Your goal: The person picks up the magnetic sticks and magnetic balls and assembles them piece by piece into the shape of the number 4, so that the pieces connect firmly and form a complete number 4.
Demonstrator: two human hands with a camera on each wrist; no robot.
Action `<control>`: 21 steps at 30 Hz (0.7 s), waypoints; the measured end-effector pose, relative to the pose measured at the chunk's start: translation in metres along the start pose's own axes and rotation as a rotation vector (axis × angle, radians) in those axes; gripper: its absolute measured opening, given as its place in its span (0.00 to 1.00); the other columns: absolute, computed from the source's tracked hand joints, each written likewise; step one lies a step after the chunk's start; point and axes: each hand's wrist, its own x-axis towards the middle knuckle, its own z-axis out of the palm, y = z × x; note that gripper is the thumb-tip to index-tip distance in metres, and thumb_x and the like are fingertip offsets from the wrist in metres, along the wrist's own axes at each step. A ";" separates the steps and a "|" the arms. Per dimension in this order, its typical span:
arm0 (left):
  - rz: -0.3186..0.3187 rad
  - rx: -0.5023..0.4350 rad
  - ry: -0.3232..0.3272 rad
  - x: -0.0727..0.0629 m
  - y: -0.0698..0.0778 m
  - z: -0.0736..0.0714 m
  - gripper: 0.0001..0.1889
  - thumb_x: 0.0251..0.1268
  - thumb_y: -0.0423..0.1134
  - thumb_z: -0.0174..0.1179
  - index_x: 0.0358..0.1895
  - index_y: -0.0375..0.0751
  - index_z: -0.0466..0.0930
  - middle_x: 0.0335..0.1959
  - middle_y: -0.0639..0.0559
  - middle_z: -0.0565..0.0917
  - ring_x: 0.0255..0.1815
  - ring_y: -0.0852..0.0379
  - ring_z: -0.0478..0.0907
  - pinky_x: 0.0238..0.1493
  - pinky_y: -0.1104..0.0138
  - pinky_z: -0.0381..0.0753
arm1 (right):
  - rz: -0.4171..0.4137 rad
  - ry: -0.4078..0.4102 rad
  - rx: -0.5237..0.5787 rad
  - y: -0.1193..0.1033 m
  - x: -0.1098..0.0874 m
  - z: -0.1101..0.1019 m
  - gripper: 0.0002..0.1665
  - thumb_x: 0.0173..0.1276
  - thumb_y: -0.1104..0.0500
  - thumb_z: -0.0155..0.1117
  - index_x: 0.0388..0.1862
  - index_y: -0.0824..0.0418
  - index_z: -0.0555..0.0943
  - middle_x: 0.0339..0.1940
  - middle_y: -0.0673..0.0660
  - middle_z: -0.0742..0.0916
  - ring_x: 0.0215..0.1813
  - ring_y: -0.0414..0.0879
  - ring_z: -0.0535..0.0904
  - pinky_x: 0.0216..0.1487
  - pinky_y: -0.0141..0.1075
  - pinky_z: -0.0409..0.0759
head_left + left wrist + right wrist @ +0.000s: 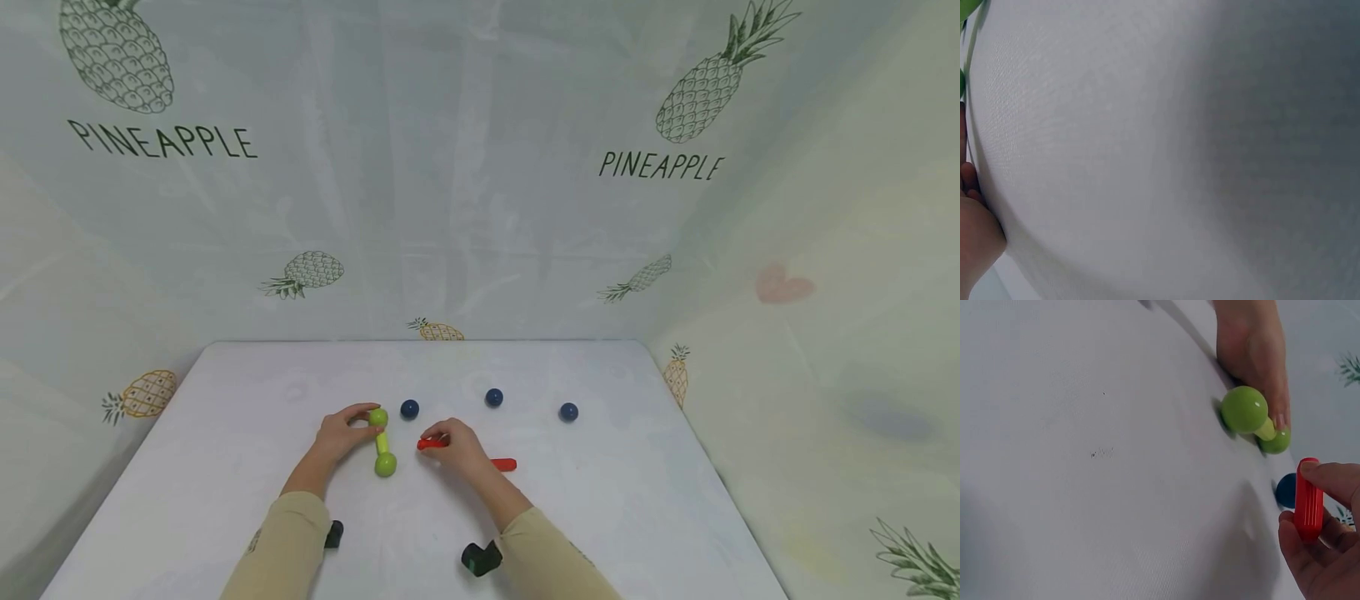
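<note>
My left hand (342,435) grips the far green ball (378,417) of a dumbbell-like piece, thumb and fingers on either side of it. A yellow-green rod (382,442) joins that ball to a nearer green ball (386,464). To the right, my right hand (461,450) pinches a short red rod (1309,506) between thumb and fingers, its ridged side showing in the right wrist view. A second red rod (505,464) lies on the table just beyond my right wrist, partly hidden by it. The left wrist view shows mostly blurred white surface.
Three dark blue balls stand farther back on the white table (247,417): one ball (409,409) near the green piece, another ball (494,397) in the middle, a third ball (569,412) to the right. A pineapple-print cloth (465,208) hangs behind the table.
</note>
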 end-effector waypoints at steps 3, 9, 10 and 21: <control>0.000 0.002 0.000 0.000 -0.001 0.000 0.30 0.58 0.52 0.69 0.64 0.49 0.76 0.57 0.44 0.78 0.68 0.35 0.58 0.65 0.33 0.54 | -0.008 -0.012 0.002 -0.003 0.001 0.004 0.10 0.62 0.62 0.71 0.42 0.53 0.86 0.36 0.45 0.80 0.39 0.41 0.74 0.39 0.30 0.78; -0.005 -0.003 -0.004 0.000 -0.001 -0.001 0.30 0.58 0.52 0.69 0.64 0.50 0.76 0.57 0.44 0.77 0.69 0.35 0.57 0.64 0.33 0.54 | -0.023 -0.035 0.010 -0.006 0.002 0.011 0.10 0.61 0.62 0.72 0.42 0.52 0.86 0.35 0.44 0.79 0.39 0.41 0.74 0.39 0.30 0.78; -0.008 -0.002 -0.004 -0.001 -0.001 -0.002 0.30 0.58 0.52 0.68 0.64 0.50 0.76 0.58 0.44 0.77 0.69 0.35 0.57 0.65 0.33 0.54 | -0.025 -0.037 0.011 -0.007 0.002 0.012 0.10 0.61 0.62 0.72 0.42 0.52 0.86 0.35 0.44 0.79 0.39 0.41 0.74 0.40 0.31 0.78; 0.009 0.055 -0.025 -0.002 0.000 -0.002 0.35 0.53 0.56 0.71 0.65 0.51 0.74 0.58 0.43 0.75 0.67 0.34 0.58 0.62 0.31 0.57 | -0.010 -0.058 -0.009 -0.010 0.004 0.024 0.10 0.61 0.62 0.72 0.40 0.50 0.86 0.35 0.43 0.79 0.40 0.40 0.73 0.41 0.31 0.77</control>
